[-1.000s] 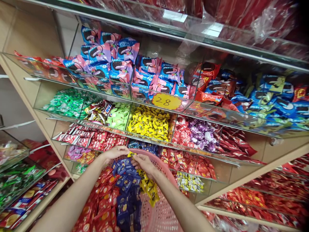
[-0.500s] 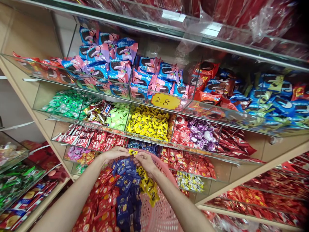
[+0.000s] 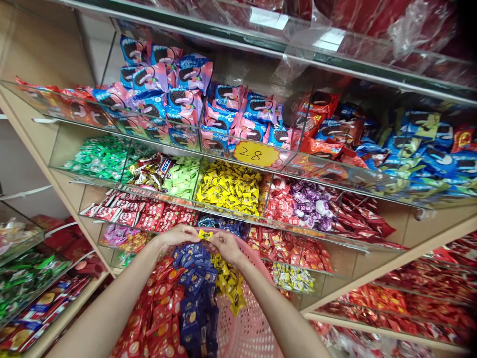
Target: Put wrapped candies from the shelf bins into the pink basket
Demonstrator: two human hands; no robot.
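With shelves (image 3: 231, 215) at twelve o'clock and a pink basket (image 3: 253, 325) at six, left hand (image 3: 179, 235) and right hand (image 3: 228, 246) pinch a yellow, black-printed candy (image 3: 204, 234).

Room between forearms (image 3: 112, 301) over basket (image 3: 244, 330), shelves (image 3: 290, 226) beyond

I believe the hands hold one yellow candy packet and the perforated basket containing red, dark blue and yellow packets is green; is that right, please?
Not quite: the head view shows the perforated basket is pink, not green. The left hand and right hand hold one yellow candy packet, and the basket contains red packets, dark blue packets and yellow packets.
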